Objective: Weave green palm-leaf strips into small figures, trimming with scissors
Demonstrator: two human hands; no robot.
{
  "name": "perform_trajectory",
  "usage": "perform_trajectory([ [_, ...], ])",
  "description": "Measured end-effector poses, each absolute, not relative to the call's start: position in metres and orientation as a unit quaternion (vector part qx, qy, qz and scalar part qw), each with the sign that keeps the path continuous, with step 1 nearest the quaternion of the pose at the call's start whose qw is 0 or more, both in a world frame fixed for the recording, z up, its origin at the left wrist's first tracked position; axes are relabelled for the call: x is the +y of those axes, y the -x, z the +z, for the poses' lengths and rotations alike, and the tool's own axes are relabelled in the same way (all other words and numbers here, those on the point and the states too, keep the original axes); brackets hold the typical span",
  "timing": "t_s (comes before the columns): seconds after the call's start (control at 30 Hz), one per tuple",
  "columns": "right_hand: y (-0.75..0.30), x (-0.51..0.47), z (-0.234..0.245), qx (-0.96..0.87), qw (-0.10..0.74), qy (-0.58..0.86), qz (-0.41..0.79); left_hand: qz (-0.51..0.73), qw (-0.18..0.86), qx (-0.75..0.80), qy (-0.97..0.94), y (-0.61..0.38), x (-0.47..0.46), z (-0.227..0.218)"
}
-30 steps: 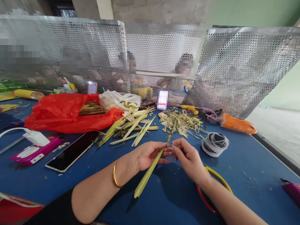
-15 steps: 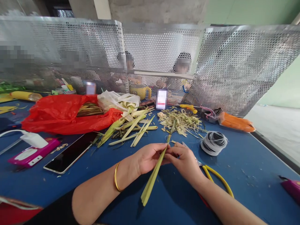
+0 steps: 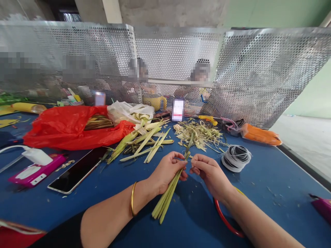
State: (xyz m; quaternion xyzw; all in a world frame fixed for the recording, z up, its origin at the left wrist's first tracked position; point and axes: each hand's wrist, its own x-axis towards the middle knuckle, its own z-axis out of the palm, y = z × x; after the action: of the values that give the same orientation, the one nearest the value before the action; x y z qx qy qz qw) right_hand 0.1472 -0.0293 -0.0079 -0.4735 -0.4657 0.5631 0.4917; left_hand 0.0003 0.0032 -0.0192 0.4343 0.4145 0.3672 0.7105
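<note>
- Above the desk (image 3: 279, 193), the leaf bundle (image 3: 167, 200) is held in the fingers (image 3: 178, 166) of the left hand (image 3: 165, 174).
- The right hand (image 3: 210, 172) is curled narrow nearby; whether anything is pinched cannot be told.

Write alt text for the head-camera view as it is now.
A person's left hand grips a bundle of yellow-green leaf strips above a blue table, the right hand curled close beside it. To the right sits a spool of pale thread; farther back are plant scraps and a red plastic bag, before a perforated metal screen.
</note>
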Motion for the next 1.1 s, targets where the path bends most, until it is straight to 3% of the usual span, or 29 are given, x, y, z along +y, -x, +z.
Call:
perform_trajectory([
  [0.3, -0.137, -0.032, -0.012, -0.500, 0.468, 0.457, 0.567, 0.381, 0.487, 0.446, -0.647, 0.002, 0.002, -0.031],
  [0.6, -0.133, -0.032, -0.016, -0.552, 0.457, 0.468, 0.517, 0.387, 0.306, 0.471, -0.731, 0.003, 0.002, -0.031],
  [0.73, -0.131, -0.033, -0.019, -0.583, 0.444, 0.468, 0.495, 0.413, 0.317, 0.458, -0.721, 0.003, 0.005, -0.033],
  [0.9, -0.140, -0.025, -0.032, -0.579, 0.487, 0.529, 0.382, 0.394, 0.430, 0.479, -0.656, 0.002, 0.006, -0.027],
  [1.1, -0.149, -0.021, -0.037, -0.672, 0.352, 0.599, 0.256, 0.392, 0.493, 0.481, -0.610, -0.001, 0.009, -0.028],
])
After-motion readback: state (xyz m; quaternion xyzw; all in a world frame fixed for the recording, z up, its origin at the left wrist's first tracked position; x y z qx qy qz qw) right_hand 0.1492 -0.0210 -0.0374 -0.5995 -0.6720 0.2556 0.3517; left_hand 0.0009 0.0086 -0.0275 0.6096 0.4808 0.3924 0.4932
